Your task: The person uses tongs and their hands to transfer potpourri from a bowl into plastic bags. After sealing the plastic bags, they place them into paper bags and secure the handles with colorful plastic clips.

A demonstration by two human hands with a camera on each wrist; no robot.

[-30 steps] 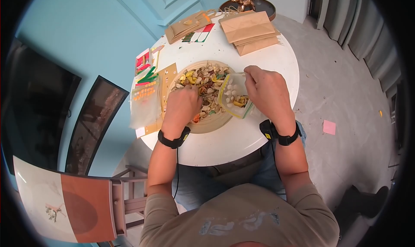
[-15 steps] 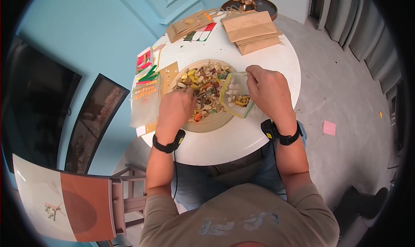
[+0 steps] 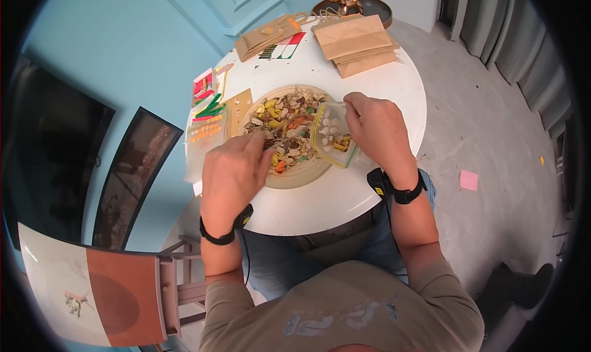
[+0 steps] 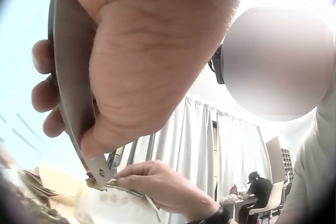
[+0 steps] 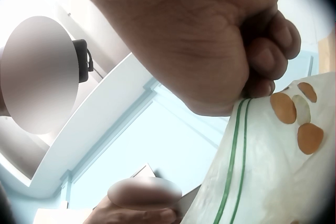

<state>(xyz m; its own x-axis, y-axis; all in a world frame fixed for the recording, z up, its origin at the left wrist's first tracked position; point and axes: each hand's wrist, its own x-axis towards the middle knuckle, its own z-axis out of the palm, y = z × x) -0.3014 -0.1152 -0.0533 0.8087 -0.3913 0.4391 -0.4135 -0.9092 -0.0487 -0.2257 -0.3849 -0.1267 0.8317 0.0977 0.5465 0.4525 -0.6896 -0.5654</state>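
Though the right hand pinches a part-filled bag at three o'clock on the plate, plenty awaits the left hand, closed round tweezers.

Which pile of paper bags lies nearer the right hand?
The right pile, plain brown and just beyond the right hand; the left pile, farther from that hand, bears an orange mark.

A clear bag, yellow bits inside, at a round tray of dried pieces; tilted, seemingly metal tongs.
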